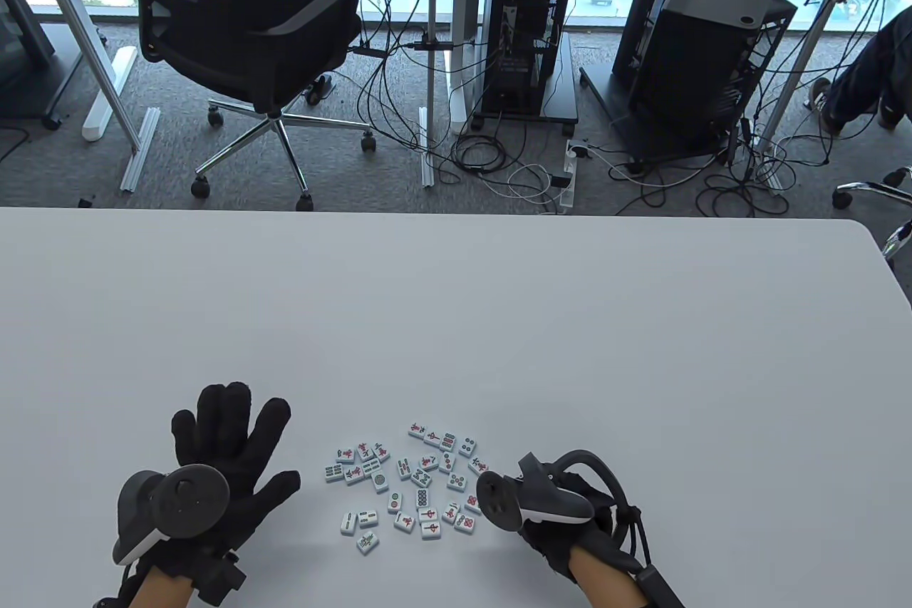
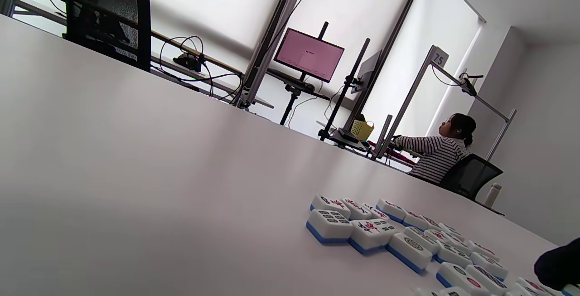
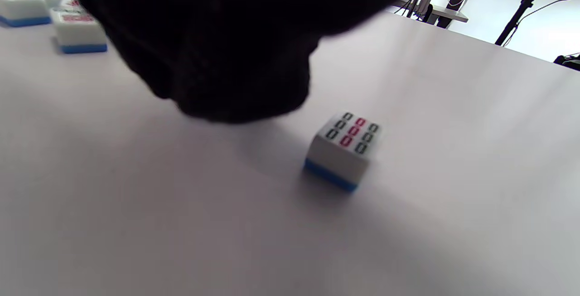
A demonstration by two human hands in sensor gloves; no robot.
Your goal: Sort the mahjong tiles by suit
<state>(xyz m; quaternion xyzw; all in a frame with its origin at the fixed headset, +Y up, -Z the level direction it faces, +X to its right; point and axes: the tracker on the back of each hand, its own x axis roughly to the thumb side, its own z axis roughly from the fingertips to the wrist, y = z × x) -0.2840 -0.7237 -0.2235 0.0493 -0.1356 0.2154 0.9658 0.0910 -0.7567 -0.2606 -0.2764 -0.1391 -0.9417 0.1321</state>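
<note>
Post sign [image 2: 438, 58]: 75
Lone tile [image 3: 346, 144]: 9 small rectangles, 6 black, 3 red
Other tiles: marks too small to read

An office: swivel chair [image 1: 249, 45], computer towers [image 1: 524, 31], monitor [image 2: 309, 55], tangled cables [image 1: 499, 166].

The table view looks down from above onto the worktop [image 1: 499, 323]. Both wrist views sit low and close by the mahjong tiles [image 1: 410, 487], which all three share.
</note>
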